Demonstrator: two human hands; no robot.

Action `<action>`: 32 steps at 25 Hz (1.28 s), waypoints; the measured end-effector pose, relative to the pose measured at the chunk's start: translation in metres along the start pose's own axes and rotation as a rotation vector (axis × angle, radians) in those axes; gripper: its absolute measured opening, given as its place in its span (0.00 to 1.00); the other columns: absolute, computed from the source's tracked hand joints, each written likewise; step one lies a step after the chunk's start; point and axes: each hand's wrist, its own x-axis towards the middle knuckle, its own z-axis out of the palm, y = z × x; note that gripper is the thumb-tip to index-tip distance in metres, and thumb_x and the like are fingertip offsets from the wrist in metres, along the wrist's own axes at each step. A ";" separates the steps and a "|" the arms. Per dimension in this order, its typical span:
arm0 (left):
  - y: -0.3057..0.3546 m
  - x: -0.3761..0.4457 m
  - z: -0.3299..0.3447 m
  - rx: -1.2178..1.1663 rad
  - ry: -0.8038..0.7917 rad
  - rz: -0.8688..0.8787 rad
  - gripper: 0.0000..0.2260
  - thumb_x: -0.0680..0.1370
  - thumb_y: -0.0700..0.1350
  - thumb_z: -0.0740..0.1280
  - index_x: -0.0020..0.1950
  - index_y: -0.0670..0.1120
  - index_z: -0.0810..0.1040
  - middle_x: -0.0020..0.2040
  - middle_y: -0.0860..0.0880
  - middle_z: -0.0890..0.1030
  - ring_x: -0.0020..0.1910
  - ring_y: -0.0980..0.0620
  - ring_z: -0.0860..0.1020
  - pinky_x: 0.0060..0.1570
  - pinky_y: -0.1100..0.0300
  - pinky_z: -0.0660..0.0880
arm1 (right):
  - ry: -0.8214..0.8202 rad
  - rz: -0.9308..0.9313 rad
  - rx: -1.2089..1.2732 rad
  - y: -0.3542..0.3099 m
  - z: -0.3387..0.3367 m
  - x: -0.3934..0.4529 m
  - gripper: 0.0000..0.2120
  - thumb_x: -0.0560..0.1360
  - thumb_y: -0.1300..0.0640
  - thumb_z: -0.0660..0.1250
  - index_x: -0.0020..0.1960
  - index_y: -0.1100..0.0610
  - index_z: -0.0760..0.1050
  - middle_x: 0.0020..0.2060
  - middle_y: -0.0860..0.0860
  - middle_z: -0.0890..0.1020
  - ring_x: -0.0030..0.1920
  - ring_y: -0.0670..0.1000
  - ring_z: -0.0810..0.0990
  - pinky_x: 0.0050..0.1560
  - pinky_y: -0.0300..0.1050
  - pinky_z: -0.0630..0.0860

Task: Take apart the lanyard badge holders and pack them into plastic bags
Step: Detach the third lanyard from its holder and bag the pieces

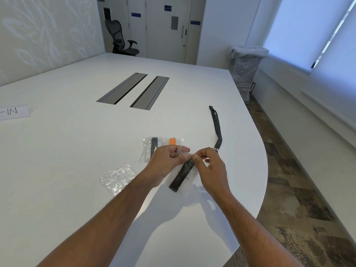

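Note:
My left hand (167, 158) and my right hand (209, 162) pinch the top edge of a clear plastic bag (185, 182), fingertips almost touching. A black badge holder (180, 177) sits inside that bag, held just above the white table (77, 151). Behind my hands lies a filled clear bag (148, 149) with a black piece and an orange piece (172, 141). A crumpled empty plastic bag (117, 178) lies to the left. A black lanyard strap (216, 128) stretches away on the right, its metal end near my right hand.
The table's curved edge runs close on the right, with patterned floor beyond. Two grey cable hatches (134, 90) sit in the table's middle. A paper label (14, 112) lies far left. A lined bin (245, 70) and an office chair (123, 38) stand beyond.

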 end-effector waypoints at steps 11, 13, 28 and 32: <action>0.002 -0.001 -0.005 0.000 0.084 -0.066 0.06 0.81 0.43 0.70 0.56 0.47 0.86 0.49 0.50 0.89 0.52 0.50 0.87 0.52 0.53 0.81 | -0.195 0.097 0.108 0.013 -0.016 0.003 0.10 0.80 0.60 0.69 0.55 0.47 0.82 0.38 0.48 0.81 0.41 0.46 0.78 0.49 0.43 0.76; 0.001 -0.002 -0.006 -0.016 0.091 -0.073 0.07 0.83 0.42 0.68 0.56 0.45 0.86 0.51 0.49 0.89 0.55 0.47 0.87 0.59 0.48 0.80 | -0.172 0.112 0.112 0.013 -0.016 0.004 0.09 0.79 0.61 0.71 0.54 0.47 0.82 0.38 0.56 0.82 0.39 0.48 0.79 0.49 0.48 0.79; -0.007 -0.008 -0.008 0.004 0.137 -0.076 0.12 0.82 0.34 0.66 0.55 0.46 0.87 0.43 0.49 0.89 0.41 0.57 0.85 0.43 0.65 0.78 | -0.230 0.106 -0.012 0.021 -0.013 0.003 0.09 0.79 0.61 0.72 0.53 0.48 0.81 0.29 0.45 0.78 0.33 0.42 0.77 0.47 0.45 0.81; -0.008 -0.007 -0.017 0.044 0.056 -0.207 0.08 0.82 0.49 0.70 0.60 0.50 0.83 0.45 0.50 0.84 0.43 0.51 0.79 0.49 0.56 0.77 | -0.189 0.159 0.097 0.021 -0.012 0.003 0.10 0.80 0.62 0.70 0.54 0.48 0.81 0.31 0.46 0.80 0.34 0.43 0.78 0.48 0.45 0.80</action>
